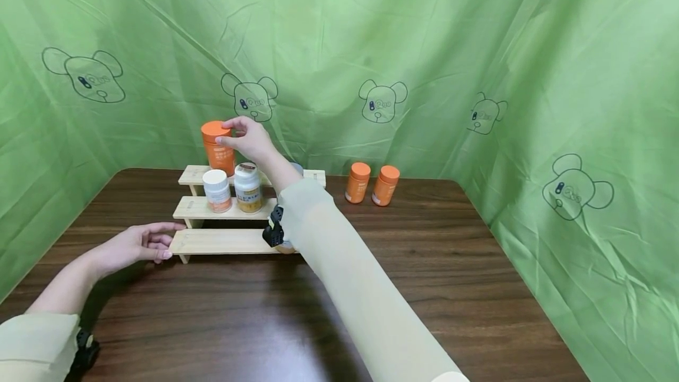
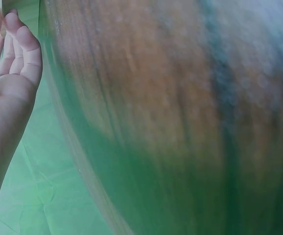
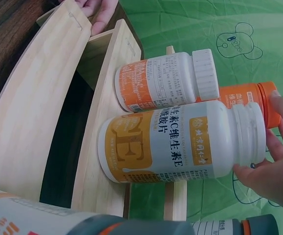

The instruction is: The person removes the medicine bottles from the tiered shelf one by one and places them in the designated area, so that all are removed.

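Note:
My right hand [image 1: 253, 141] is at the orange bottle [image 1: 221, 155] on the left of the top tier, its thumb and fingers pinching around the orange cap. In front of it, on the middle tier, stand a small white bottle with an orange label [image 3: 156, 81] and a larger white bottle with a yellow label [image 3: 180, 142]. My left hand [image 1: 135, 246] grips the left end of the bottom tier of the wooden step rack [image 1: 223, 241], thumb at the front corner. In the left wrist view, the hand [image 2: 9, 93] shows only at the left edge.
Two more orange bottles [image 1: 358, 183] stand on the dark wooden table [image 1: 212, 323] right of the rack. Grey-capped bottles [image 3: 131, 225] line the lower edge of the right wrist view, mostly behind my right arm in the head view. Green cloth [image 1: 329, 28] encloses the table's back and sides.

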The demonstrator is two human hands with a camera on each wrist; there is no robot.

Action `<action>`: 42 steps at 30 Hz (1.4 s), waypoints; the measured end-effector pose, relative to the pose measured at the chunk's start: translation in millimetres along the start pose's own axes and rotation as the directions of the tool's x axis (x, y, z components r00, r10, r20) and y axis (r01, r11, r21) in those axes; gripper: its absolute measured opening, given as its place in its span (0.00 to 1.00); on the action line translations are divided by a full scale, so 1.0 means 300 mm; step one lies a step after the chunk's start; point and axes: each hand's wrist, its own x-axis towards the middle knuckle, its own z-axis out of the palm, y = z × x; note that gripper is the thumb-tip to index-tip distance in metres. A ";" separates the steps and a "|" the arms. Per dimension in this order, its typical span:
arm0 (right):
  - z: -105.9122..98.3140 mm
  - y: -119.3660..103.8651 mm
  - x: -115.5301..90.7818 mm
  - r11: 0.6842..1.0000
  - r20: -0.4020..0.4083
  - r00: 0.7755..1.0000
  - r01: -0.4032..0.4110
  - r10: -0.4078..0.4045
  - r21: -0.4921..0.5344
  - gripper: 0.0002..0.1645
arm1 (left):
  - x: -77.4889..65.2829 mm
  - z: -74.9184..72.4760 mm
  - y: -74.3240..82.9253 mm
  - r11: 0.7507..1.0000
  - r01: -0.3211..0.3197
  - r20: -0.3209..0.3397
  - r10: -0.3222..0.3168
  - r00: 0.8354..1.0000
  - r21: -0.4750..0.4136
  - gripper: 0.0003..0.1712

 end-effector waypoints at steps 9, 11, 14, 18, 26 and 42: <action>-0.006 -0.004 -0.014 0.999 -0.021 0.999 0.029 -0.028 0.047 0.17 | -0.003 0.001 0.006 0.999 0.021 -0.011 -0.021 1.000 0.025 0.35; -0.009 -0.003 -0.016 0.999 -0.019 0.999 0.032 -0.031 0.040 0.19 | -0.001 0.001 0.006 1.000 0.019 -0.009 -0.019 1.000 0.016 0.35; -0.011 -0.002 -0.015 0.999 -0.019 0.999 0.032 -0.031 0.033 0.22 | 0.001 -0.001 0.003 1.000 0.014 -0.004 -0.014 1.000 0.007 0.35; -0.011 0.001 -0.014 0.999 -0.022 0.999 0.034 -0.033 0.037 0.24 | 0.004 -0.001 -0.002 1.000 0.007 -0.001 -0.007 1.000 0.002 0.35; -0.009 0.003 -0.014 0.997 -0.051 0.997 0.053 -0.051 0.046 0.21 | 0.011 0.005 0.003 1.000 0.005 -0.011 -0.004 1.000 0.015 0.35; -0.045 -0.079 -0.012 0.988 -0.028 0.995 0.099 -0.096 0.123 0.20 | 0.001 0.005 -0.005 0.999 0.000 -0.013 0.001 1.000 0.041 0.34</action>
